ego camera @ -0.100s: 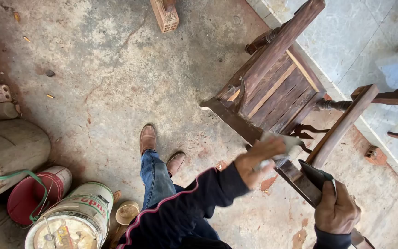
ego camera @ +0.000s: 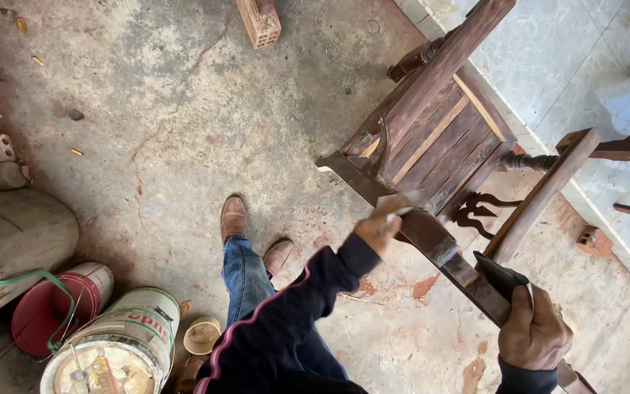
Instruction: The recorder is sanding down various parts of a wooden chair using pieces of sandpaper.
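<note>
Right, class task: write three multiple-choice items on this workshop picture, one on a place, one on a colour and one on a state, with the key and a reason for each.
1. Where is the left hand?
A. on the dark top rail of the wooden chair
B. on the red bucket
C. on the brick

2. What colour are the person's shoes?
A. white
B. brown
C. green

3. How is the right hand?
A. open and held flat
B. closed on the chair's rail end with a dark pad
C. out of view

Key: 1 A, the left hand presses a pale scrap against the rail; 2 B, both shoes are brown leather; 3 B, its fingers wrap the pad and rail.
</note>
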